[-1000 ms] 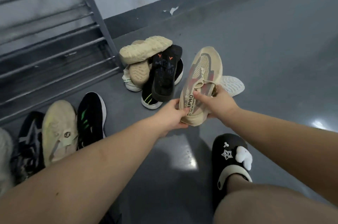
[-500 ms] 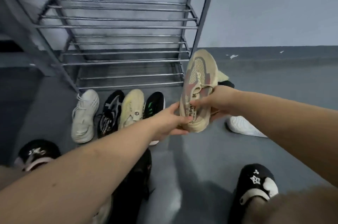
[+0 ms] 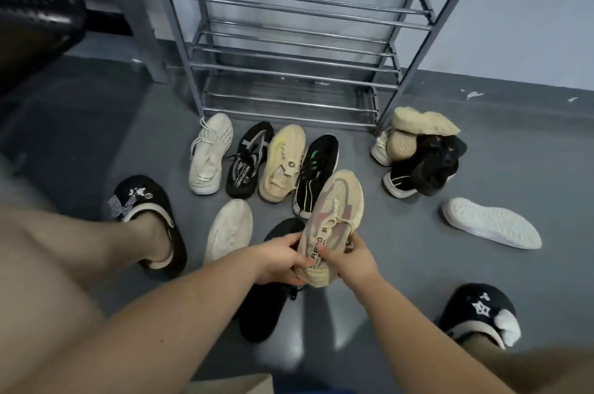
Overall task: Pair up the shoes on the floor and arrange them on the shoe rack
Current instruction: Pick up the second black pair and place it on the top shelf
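**Beige sneaker held in both hands, rack bare**

Grey smooth floor [image 3: 482, 281], pale wall with a dark grey skirting. Metal shoe rack [image 3: 289, 49] stood against the wall, four barred tiers visible, no shoes on them. A black perforated thing sat at top left.

Left hand [image 3: 276, 260] and right hand [image 3: 350, 260] both gripped the heel end of one beige sneaker [image 3: 334, 213], fingers curled round it. It was off the floor, long axis running toe away from the person, tipped slightly right, toward the rack.

Count on the floor: four shoes in a row [image 3: 263, 162] before the rack, toes to the rack; one white shoe [image 3: 228, 229] sole-up and one black shoe [image 3: 266, 290] nearer; a pile [image 3: 421, 155] at the rack's right foot, number unclear; one white sole-up shoe [image 3: 491, 223] apart on the right.
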Available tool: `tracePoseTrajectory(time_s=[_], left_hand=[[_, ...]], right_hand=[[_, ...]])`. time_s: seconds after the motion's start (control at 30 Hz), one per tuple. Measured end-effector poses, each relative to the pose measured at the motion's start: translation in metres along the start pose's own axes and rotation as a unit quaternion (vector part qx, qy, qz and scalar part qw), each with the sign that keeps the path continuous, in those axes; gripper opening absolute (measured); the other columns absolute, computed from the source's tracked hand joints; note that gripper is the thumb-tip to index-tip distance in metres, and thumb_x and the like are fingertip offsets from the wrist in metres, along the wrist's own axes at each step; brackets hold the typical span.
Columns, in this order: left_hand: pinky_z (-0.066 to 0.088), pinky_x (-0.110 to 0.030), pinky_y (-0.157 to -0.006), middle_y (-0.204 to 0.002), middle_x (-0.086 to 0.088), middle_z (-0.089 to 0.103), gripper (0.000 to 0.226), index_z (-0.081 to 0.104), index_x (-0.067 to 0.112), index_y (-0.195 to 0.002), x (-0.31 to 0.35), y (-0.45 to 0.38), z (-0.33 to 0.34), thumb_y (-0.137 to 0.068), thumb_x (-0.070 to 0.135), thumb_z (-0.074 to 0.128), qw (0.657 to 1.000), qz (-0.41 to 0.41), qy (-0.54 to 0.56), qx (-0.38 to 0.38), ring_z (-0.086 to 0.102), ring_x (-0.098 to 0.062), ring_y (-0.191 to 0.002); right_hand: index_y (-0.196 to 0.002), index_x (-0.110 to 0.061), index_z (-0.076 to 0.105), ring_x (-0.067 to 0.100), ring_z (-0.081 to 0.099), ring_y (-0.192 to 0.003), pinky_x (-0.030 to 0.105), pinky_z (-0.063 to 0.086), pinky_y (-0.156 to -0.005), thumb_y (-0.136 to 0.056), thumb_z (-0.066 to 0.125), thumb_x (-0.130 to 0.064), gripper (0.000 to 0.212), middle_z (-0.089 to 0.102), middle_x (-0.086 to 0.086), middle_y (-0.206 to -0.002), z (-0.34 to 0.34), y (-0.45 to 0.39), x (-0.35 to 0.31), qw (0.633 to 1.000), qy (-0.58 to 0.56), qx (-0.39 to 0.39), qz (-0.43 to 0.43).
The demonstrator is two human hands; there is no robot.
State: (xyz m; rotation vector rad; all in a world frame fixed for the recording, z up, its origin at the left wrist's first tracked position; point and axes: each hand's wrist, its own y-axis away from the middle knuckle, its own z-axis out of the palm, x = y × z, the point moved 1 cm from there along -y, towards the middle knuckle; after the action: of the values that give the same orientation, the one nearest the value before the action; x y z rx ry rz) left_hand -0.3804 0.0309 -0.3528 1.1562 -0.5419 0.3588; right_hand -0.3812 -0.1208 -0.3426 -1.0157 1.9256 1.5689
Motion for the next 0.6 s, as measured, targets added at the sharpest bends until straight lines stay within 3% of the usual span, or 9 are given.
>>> tracePoseTrajectory(time_s=[0.13,0.23,0.33,0.4,0.47,0.6], left_hand=[[0.047,-0.046,-0.097,-0.12,-0.008,0.06,0.047,0.049,0.027,-0.126,-0.024,0.0,0.004,-0.087,0.001,0.06,0.999,-0.041,-0.028,-0.006,0.057,-0.029,-0.115],[0.045,-0.048,-0.1,-0.112,-0.006,0.062,0.04,0.052,0.027,-0.118,-0.041,-0.003,0.01,-0.088,0.001,0.058,0.998,-0.054,-0.024,-0.004,0.057,-0.028,-0.114],[0.05,-0.045,-0.093,-0.109,-0.005,0.063,0.045,0.049,0.028,-0.125,-0.05,-0.008,0.016,-0.088,0.004,0.059,0.998,-0.06,-0.03,0.01,0.061,-0.025,-0.105],[0.055,-0.041,-0.081,-0.115,-0.008,0.06,0.051,0.042,0.028,-0.132,-0.054,-0.011,0.019,-0.088,0.01,0.061,0.996,-0.065,-0.049,0.026,0.063,-0.025,-0.096],[0.056,-0.036,-0.068,-0.113,-0.006,0.058,0.054,0.037,0.027,-0.135,-0.056,-0.015,0.022,-0.088,0.015,0.062,0.995,-0.068,-0.062,0.045,0.064,-0.02,-0.081],[0.055,-0.035,-0.064,-0.112,-0.005,0.054,0.059,0.029,0.025,-0.139,-0.061,-0.026,0.026,-0.089,0.02,0.061,0.993,-0.064,-0.068,0.078,0.061,-0.018,-0.07]], right_hand=[[-0.125,-0.01,0.052,0.022,0.062,-0.096,0.028,0.05,-0.07,-0.074,0.079,-0.015,0.058,0.065,0.01,-0.119,-0.001,0.005,0.031,0.998,-0.026,0.003,0.048],[-0.126,-0.008,0.05,0.022,0.061,-0.096,0.029,0.05,-0.072,-0.074,0.079,-0.016,0.059,0.064,0.01,-0.12,0.001,0.006,0.041,0.998,-0.001,0.013,0.065],[-0.125,-0.009,0.05,0.019,0.058,-0.09,0.024,0.045,-0.062,-0.075,0.078,-0.015,0.057,0.063,0.009,-0.119,-0.001,0.006,0.05,0.997,0.017,0.011,0.07],[-0.124,-0.008,0.051,0.018,0.057,-0.086,0.022,0.043,-0.059,-0.075,0.078,-0.012,0.055,0.063,0.009,-0.115,-0.005,0.005,0.055,0.997,0.013,0.01,0.076],[-0.123,-0.007,0.052,0.018,0.057,-0.086,0.025,0.046,-0.065,-0.076,0.077,-0.01,0.054,0.063,0.009,-0.115,-0.008,0.004,0.059,0.997,0.023,0.006,0.079],[-0.126,0.0,0.051,0.024,0.06,-0.094,0.035,0.052,-0.079,-0.077,0.073,0.002,0.054,0.062,0.016,-0.119,-0.008,0.002,0.063,0.997,-0.034,0.0,0.07]])
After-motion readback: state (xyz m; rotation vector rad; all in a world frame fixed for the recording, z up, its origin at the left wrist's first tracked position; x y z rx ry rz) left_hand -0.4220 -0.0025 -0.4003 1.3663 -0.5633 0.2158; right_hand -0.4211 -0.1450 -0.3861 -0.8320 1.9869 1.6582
